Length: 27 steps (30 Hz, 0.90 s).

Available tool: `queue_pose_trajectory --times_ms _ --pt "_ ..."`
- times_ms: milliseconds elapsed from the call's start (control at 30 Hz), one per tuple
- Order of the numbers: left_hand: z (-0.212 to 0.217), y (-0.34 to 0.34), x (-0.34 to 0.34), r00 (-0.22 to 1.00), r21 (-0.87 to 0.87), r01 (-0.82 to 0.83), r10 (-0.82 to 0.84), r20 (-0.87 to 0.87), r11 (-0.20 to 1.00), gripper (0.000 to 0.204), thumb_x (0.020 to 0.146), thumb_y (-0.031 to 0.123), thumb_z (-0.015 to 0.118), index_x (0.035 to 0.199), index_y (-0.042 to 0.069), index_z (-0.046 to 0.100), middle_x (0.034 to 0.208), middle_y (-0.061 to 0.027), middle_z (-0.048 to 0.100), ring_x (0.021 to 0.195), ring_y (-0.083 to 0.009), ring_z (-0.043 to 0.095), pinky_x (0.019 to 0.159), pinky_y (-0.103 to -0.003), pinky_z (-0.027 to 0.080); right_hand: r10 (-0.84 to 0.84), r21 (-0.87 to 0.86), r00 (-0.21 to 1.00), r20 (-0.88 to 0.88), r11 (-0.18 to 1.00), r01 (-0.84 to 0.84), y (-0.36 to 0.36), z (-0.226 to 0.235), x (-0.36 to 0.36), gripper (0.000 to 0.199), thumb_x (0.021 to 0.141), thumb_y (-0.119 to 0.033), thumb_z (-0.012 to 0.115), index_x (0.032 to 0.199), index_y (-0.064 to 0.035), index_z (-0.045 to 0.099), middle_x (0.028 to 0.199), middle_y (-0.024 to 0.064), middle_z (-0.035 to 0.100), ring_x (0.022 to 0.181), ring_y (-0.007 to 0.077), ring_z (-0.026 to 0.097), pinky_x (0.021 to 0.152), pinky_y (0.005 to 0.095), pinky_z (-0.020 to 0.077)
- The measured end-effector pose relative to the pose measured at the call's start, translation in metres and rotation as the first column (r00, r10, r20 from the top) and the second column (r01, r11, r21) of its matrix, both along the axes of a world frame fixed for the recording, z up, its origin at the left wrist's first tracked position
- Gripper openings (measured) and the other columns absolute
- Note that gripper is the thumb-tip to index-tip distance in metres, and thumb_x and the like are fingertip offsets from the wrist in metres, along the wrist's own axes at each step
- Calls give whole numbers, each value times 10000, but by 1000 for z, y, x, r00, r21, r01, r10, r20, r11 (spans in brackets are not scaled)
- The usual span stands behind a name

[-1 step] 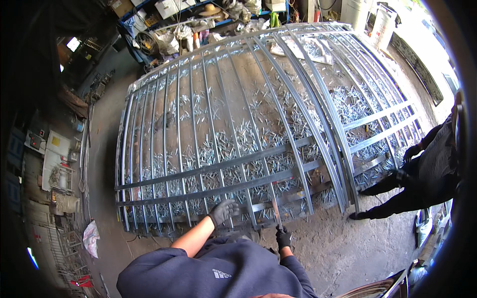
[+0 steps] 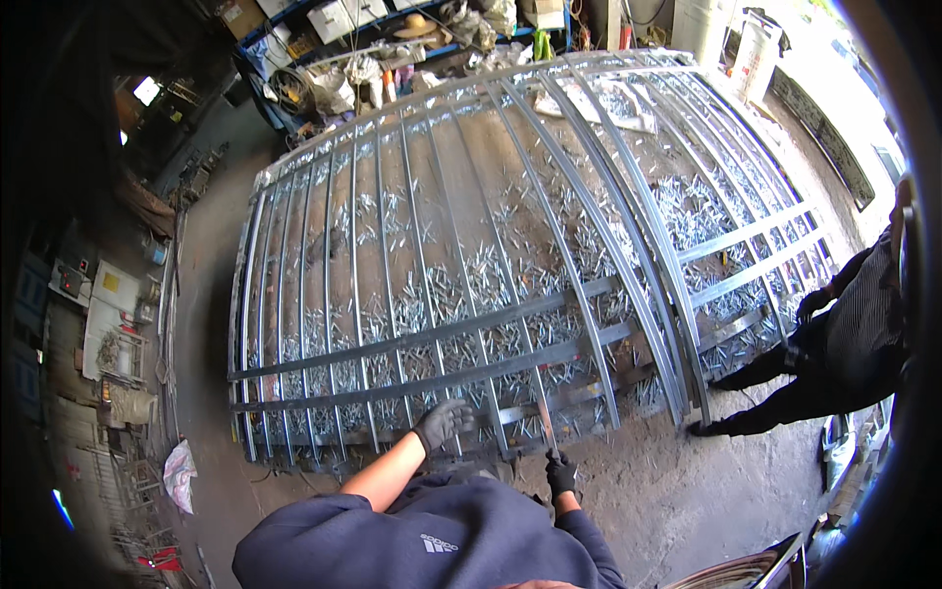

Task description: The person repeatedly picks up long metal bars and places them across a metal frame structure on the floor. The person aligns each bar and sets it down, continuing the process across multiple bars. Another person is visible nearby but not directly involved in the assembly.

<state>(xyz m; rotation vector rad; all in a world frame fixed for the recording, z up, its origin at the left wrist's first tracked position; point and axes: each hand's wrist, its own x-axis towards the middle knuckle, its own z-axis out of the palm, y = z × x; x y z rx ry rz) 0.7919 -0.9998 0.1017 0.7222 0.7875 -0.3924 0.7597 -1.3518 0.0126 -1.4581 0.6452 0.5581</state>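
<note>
My left hand (image 2: pixel 444 424), in a dark grey glove, is over the near edge of a large frame of metal bars (image 2: pixel 451 379). Its fingers are stretched out and hold nothing; I cannot tell whether they touch the bars. Further right, my right hand (image 2: pixel 561 473) in a black glove closes round the near end of a narrow metal strip (image 2: pixel 546 417) with a reddish section. The strip lines up with one of the long bars, and I cannot tell whether it is that bar's end or a separate tool. Many short shiny metal pieces (image 2: pixel 481 265) lie scattered beneath and between the bars.
Several long bars (image 2: pixel 643 245) lie close together right of centre. A person in dark clothes (image 2: pixel 854 329) stands at the right edge. Behind the frame are shelves with boxes (image 2: pixel 343 15), bags and a straw hat (image 2: pixel 417 26). A pale sack (image 2: pixel 180 475) lies on the floor at left.
</note>
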Motion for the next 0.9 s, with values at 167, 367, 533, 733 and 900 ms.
queue_pose_trajectory --times_ms 167,367,533,733,900 --pt "-1 0 2 999 -18 26 -27 -36 999 359 991 327 519 1229 61 556 1131 -109 660 1055 -244 651 940 -423 541 32 1 995 -98 999 -32 0 11 3 274 931 -390 640 873 -125 679 533 -44 467 386 71 375 379 267 253" --pt "-3 1 -1 997 -43 56 -53 57 998 342 990 317 517 1214 64 569 1125 -98 662 1042 -231 655 928 -414 541 47 -24 998 -47 999 -48 -3 20 2 222 907 -338 682 938 -120 706 569 -32 511 437 86 413 420 281 270" --pt "-3 -1 -2 998 -8 59 -59 16 998 337 989 319 519 1205 65 571 1128 -93 661 1052 -232 651 934 -407 536 -14 -74 991 -136 997 4 -1 25 9 209 885 -299 692 852 -95 662 553 8 526 395 110 422 386 289 275" --pt "-5 -7 -9 997 -12 73 -73 9 997 363 973 340 547 1223 76 552 1133 -91 658 1078 -237 642 931 -405 531 -14 -75 978 -207 997 -2 0 37 15 338 873 -406 710 792 -104 580 544 32 530 374 141 445 359 295 294" --pt "-9 -7 -15 996 -36 87 -87 -17 996 361 973 353 541 1214 84 561 1136 -97 657 1068 -237 647 918 -396 532 18 -134 998 -67 991 -27 4 30 14 368 851 -444 726 793 -110 581 540 22 519 388 141 456 363 300 309"
